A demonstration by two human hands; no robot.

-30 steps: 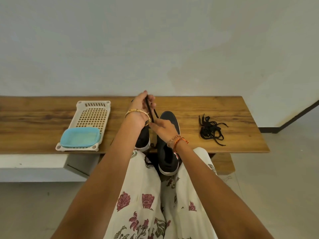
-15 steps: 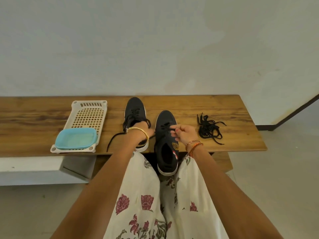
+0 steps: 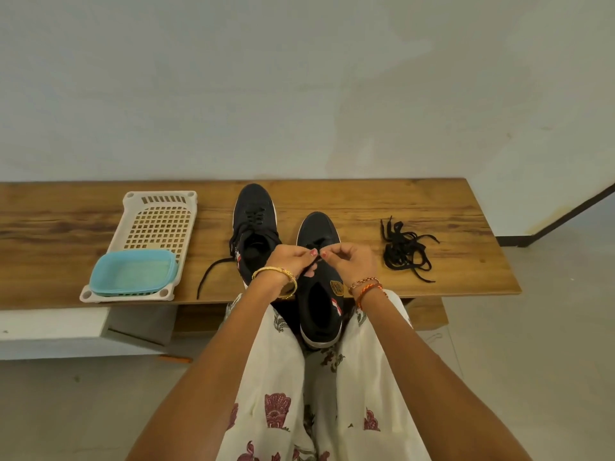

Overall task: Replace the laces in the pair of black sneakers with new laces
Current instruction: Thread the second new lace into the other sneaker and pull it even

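The right sneaker [image 3: 319,294] is held at 6 o'clock on the surface [image 3: 432,201]. Its lace is pinched by fingers of the left hand [image 3: 293,261] and right hand [image 3: 349,261], presumably for loosening. Loose laces [image 3: 404,249] lie at 3 o'clock.

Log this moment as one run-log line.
both hands pinch lace at right sneaker | left sneaker laced, untouched | loose laces on bench
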